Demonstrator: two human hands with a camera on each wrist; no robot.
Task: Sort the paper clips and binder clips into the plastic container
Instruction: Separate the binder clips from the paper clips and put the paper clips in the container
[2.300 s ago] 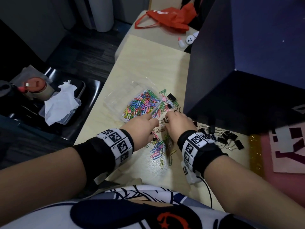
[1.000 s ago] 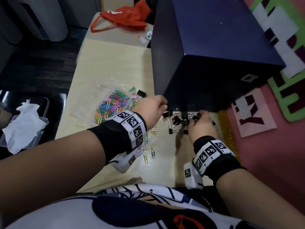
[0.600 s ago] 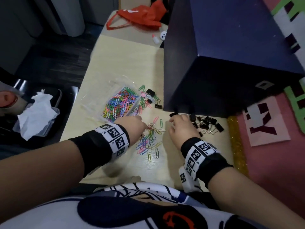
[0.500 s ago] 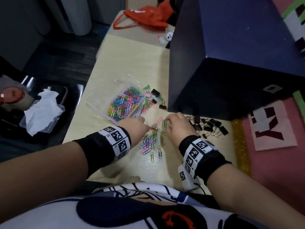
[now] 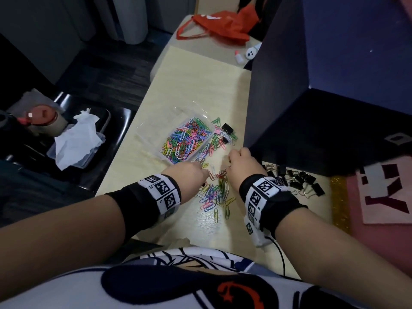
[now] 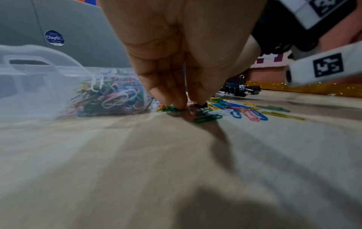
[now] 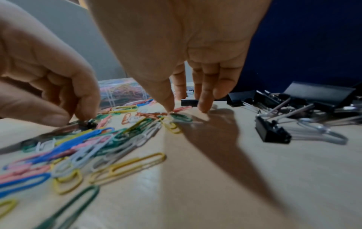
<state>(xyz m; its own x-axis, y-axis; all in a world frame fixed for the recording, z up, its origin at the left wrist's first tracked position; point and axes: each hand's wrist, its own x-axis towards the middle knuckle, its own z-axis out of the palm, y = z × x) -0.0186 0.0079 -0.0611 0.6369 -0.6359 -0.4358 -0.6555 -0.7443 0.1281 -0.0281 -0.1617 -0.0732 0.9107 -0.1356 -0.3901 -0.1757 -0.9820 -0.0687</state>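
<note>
— Both hands are back over the loose paper clips (image 5: 215, 192); a second ago my right hand (image 5: 242, 166) was off among the binder clips (image 5: 298, 180) beside the dark box (image 5: 312, 121), and the left hand (image 5: 190, 175) was raised near that box's corner.

— What is each grip doing?

— On the left wrist view, my left thumb and fingertips (image 6: 174, 99) pinch down on a small dark piece among the paper clips; it looks like a little binder clip, though I cannot be sure. My right grip is open: straight fingertips (image 7: 168, 105) press on the paper clips, holding nothing.

— And the plastic container (image 5: 156, 132)?

— Just beyond my left hand on the worktop (image 5: 200, 85), one compartment already heaped with coloured paper clips. A few more, with some binder clips, lie against its right side.

— How do I do this step well?

— I'd use the right fingertips to rake the paper clips into a tight heap, then pinch low — they lie flat and slide away. I'd keep the dark piece out of the paper-clip compartment, and carry small bunches, since tangled clips may drop on the way.
</note>
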